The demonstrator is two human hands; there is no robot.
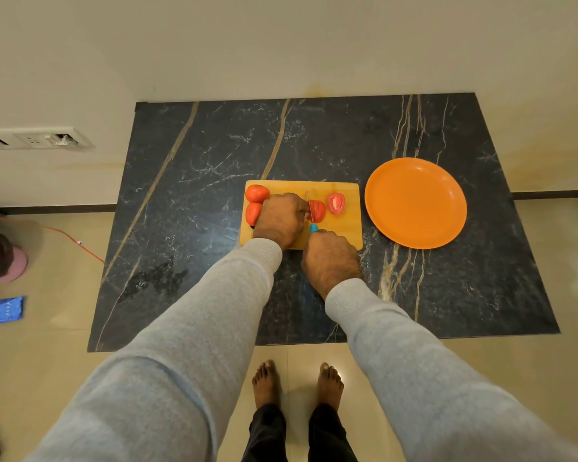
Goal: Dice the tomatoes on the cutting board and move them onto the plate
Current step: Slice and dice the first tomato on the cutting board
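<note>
Nearest, the right hand (pixel 331 258) is gripping the blue-handled knife (pixel 313 227), its blade running near to far. Just beyond and to the left, the left hand (pixel 279 218) is steadying the tomato half (pixel 318 211) with curled fingers. The half is lying mostly right of the blade on the cutting board (pixel 347 235). The plate (pixel 414 203) is sitting further right.

2 whole toms (pixel 257 193), 2 halves (pixel 336 203), board (pixel 347 235), plate (pixel 414 203), knife (pixel 313 227) 1 ea.
</note>
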